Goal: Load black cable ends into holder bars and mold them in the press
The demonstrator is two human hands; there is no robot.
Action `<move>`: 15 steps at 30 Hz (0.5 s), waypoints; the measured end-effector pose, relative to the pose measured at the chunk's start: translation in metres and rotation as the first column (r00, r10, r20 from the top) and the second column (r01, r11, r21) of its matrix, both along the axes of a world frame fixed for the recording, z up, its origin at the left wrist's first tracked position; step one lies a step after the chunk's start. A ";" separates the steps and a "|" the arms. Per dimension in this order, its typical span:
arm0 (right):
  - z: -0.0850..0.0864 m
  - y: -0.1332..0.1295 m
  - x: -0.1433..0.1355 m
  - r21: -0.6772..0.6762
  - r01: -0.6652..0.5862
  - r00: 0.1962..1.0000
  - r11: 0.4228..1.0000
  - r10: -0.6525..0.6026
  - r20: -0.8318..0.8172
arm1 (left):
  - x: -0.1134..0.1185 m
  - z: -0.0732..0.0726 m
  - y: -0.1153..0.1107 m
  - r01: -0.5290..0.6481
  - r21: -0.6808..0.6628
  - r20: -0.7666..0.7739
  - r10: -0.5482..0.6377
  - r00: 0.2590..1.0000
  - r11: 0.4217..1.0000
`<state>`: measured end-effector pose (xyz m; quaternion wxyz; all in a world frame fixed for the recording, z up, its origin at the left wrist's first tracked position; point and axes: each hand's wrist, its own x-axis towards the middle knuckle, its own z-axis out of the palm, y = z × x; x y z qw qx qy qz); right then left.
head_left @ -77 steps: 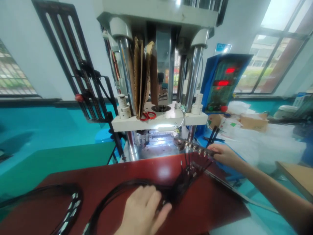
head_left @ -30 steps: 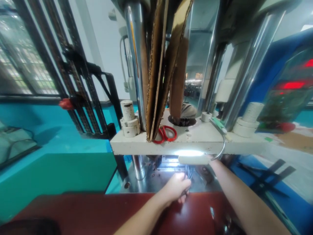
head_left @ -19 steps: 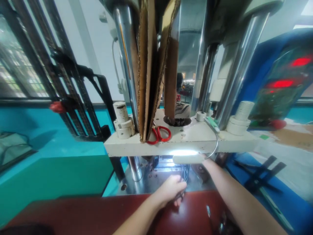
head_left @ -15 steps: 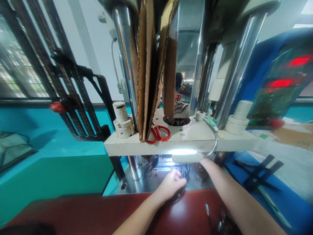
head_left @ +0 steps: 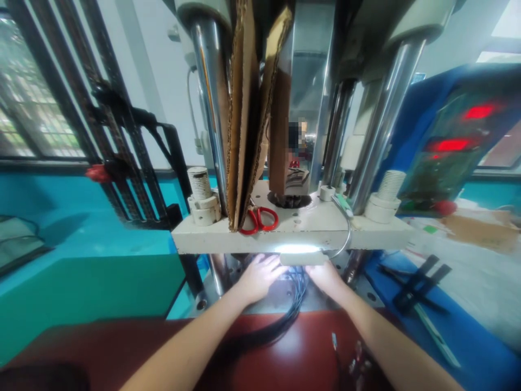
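Observation:
My left hand point(head_left: 260, 278) reaches in under the white press plate point(head_left: 293, 239), beside a bundle of dark cables point(head_left: 299, 296). Its fingers look stretched out and apart, with the tips lost in the lamp's glare. On the other side of the bundle is my right hand point(head_left: 325, 279), its fingers hidden behind the lit lamp point(head_left: 303, 258). From between my hands the cables curve down and left over the dark red table point(head_left: 301, 347). The cables' far ends are hidden under the plate.
Red-handled scissors point(head_left: 260, 220) lie on the press plate beside upright cardboard sheets point(head_left: 240, 136). Steel columns point(head_left: 211, 92) stand at both sides. A thin cable end point(head_left: 334, 342) lies on the table. At right are black tools point(head_left: 423, 288) on a blue surface.
My left hand has let go of the cable bundle and moved forward and left under the plate. The right hand shows more beside the lamp. The view has shifted slightly.

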<state>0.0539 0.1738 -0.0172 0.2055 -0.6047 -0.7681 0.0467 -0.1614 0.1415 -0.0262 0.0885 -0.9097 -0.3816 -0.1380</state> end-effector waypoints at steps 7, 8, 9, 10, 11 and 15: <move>0.003 -0.002 0.011 0.026 0.062 0.992 0.998 -0.065 0.104 | -0.018 -0.012 -0.007 -0.097 0.039 -0.057 0.100 0.993 0.994; 0.005 -0.003 0.012 0.034 0.056 0.990 0.998 -0.060 0.124 | -0.015 -0.012 -0.007 -0.103 0.041 -0.043 0.104 0.994 0.994; 0.006 -0.004 0.012 0.040 0.044 0.988 0.998 -0.050 0.146 | -0.011 -0.011 -0.007 -0.104 0.044 -0.025 0.106 0.994 0.994; 0.007 -0.005 0.011 0.048 0.030 0.985 0.998 -0.038 0.168 | -0.006 -0.011 -0.006 -0.102 0.045 -0.004 0.102 0.995 0.994; 0.009 -0.006 0.010 0.057 0.016 0.981 0.998 -0.027 0.190 | 0.000 -0.010 -0.005 -0.092 0.046 0.017 0.091 0.996 0.995; 0.009 -0.007 0.003 0.095 -0.035 0.960 0.995 0.007 0.281 | 0.013 -0.004 -0.001 -0.047 0.058 0.080 0.043 0.996 0.997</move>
